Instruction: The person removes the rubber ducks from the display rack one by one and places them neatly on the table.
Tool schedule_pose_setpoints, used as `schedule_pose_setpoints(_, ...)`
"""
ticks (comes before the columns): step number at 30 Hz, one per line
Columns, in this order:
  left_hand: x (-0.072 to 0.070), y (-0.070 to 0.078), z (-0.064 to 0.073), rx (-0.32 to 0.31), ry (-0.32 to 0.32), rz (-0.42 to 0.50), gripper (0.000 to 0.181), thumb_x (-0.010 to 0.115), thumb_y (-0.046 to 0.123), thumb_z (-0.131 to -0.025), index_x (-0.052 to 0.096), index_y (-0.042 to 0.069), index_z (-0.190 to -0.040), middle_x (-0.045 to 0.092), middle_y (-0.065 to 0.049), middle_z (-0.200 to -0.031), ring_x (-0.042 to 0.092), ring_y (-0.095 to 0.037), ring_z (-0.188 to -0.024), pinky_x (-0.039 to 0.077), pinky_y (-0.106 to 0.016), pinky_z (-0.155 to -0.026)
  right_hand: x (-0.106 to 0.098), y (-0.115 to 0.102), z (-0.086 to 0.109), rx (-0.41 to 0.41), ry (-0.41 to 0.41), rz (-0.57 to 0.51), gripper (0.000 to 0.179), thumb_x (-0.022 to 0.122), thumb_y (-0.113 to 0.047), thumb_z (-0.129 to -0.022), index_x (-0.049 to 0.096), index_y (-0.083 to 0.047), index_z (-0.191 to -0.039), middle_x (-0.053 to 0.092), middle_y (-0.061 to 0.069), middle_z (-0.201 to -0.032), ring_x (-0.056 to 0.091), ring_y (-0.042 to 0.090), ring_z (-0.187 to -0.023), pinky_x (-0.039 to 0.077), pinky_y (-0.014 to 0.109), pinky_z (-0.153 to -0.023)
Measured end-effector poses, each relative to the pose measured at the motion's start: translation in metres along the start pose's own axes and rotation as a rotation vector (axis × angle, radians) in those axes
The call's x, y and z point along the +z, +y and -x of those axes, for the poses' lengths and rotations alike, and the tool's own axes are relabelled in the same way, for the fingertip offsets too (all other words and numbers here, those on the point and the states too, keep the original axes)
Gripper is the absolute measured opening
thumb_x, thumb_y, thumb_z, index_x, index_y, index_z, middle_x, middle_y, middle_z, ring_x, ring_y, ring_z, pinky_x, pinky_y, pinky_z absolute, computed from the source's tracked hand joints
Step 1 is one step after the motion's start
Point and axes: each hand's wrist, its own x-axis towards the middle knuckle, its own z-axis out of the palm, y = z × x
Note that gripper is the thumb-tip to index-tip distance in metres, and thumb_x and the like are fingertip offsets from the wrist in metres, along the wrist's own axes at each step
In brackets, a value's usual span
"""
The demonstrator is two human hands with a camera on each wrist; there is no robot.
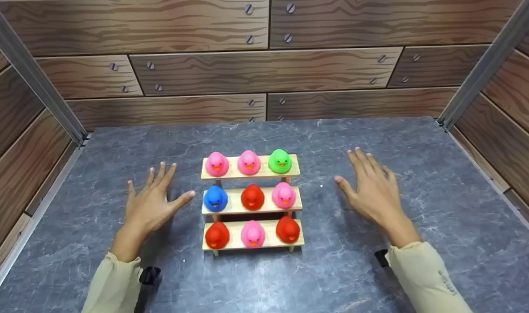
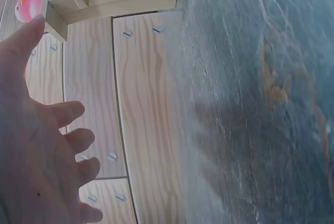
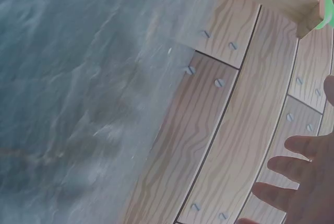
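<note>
A three-step wooden rack stands mid-table, bearing several rubber ducks. Its top step holds two pink ducks, one of them a pink duck at the left end, and a green duck. On the middle step sit a blue duck, a red duck and a pink duck. The bottom step has a red, a pink and another red duck. My left hand is spread to the rack's left, holding nothing. To the right, my right hand is likewise spread, apart from the rack.
The rack and hands are over a dark grey marbled tabletop. Wood-plank-patterned walls close off the back and both sides, with metal corner posts at the back left and right. Each sleeve has a small black device at the wrist.
</note>
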Motion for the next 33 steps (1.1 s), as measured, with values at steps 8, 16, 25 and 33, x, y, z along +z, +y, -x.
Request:
schedule_pose_setpoints(8, 0.007, 0.002, -0.001, 0.074, 0.002, 0.111, 0.088, 0.049, 0.065, -0.089, 0.012, 0.021, -0.156, 0.008, -0.01, -0.162, 0.012, -0.037, -0.148, 0.0, -0.065, -0.115, 0.001, -0.017, -0.004, -0.043, 0.042, -0.048, 0.073, 0.043, -0.055, -0.097, 0.025, -0.012, -0.153, 0.026, 0.014, -0.158, 0.028, 0.04, -0.142, 0.026, 0.061, -0.107)
schedule_pose_setpoints(16, 0.013, 0.002, -0.001, 0.117, 0.014, 0.206, 0.088, 0.059, 0.06, -0.086, 0.017, 0.025, -0.155, 0.015, -0.007, -0.161, 0.027, -0.04, -0.143, 0.022, -0.067, -0.11, 0.003, -0.034, -0.009, -0.08, 0.043, -0.096, 0.072, 0.047, -0.053, -0.096, 0.028, -0.012, -0.152, 0.033, 0.013, -0.155, 0.034, 0.038, -0.14, 0.029, 0.057, -0.107)
schedule_pose_setpoints(25, 0.02, 0.0, 0.001, 0.16, -0.02, 0.4, 0.086, 0.067, 0.049, -0.085, 0.021, 0.029, -0.154, 0.018, -0.007, -0.161, 0.029, -0.041, -0.142, 0.025, -0.065, -0.11, 0.006, -0.054, -0.014, -0.142, 0.064, -0.179, 0.071, 0.057, -0.046, -0.093, 0.032, -0.012, -0.15, 0.039, 0.013, -0.152, 0.039, 0.036, -0.137, 0.03, 0.057, -0.106)
schedule_pose_setpoints(33, 0.023, 0.002, 0.0, 0.172, -0.016, 0.471, 0.086, 0.073, 0.045, -0.081, 0.03, 0.025, -0.152, 0.033, -0.013, -0.155, 0.034, -0.041, -0.14, 0.027, -0.065, -0.109, 0.005, -0.068, -0.02, -0.182, 0.08, -0.222, 0.07, 0.058, -0.047, -0.092, 0.035, -0.012, -0.149, 0.042, 0.011, -0.15, 0.041, 0.033, -0.136, 0.033, 0.053, -0.105)
